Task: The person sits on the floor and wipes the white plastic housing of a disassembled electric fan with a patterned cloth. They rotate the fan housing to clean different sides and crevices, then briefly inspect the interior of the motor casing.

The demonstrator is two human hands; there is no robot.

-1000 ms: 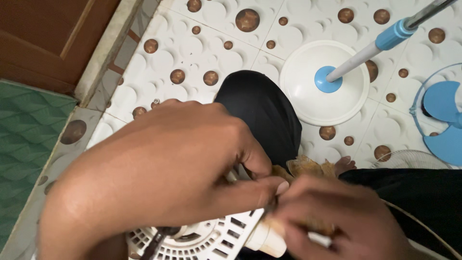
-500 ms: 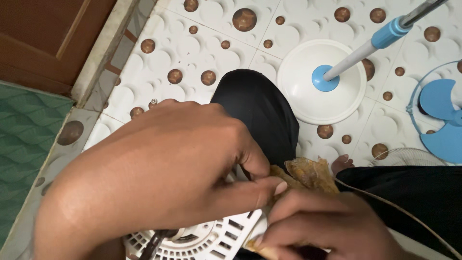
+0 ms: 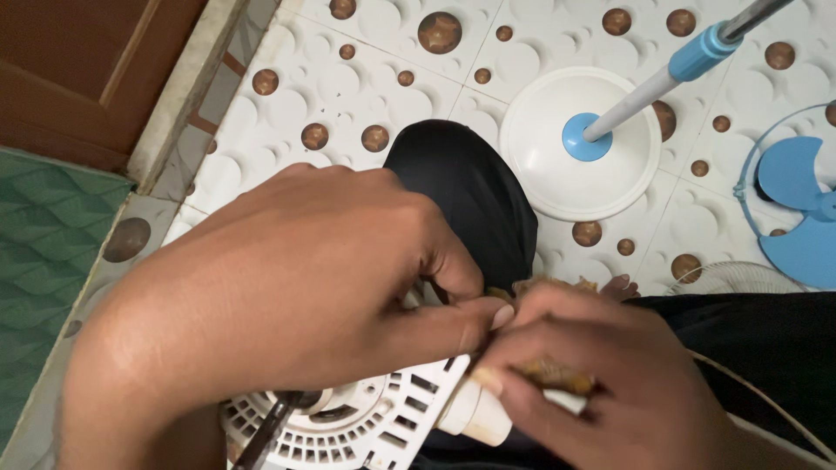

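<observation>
We see left hand (image 3: 287, 296) fingers pinching at the white fan housing (image 3: 366, 426), right hand (image 3: 601, 383) fingers gripping a brown rag (image 3: 557, 376).

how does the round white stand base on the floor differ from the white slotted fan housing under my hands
The round white stand base is smooth and solid, with a blue collar holding a pole; the slotted fan housing is pierced with vents. The base stands clear on the tiles; the housing lies partly under the left hand. Both are round white plastic.
</observation>
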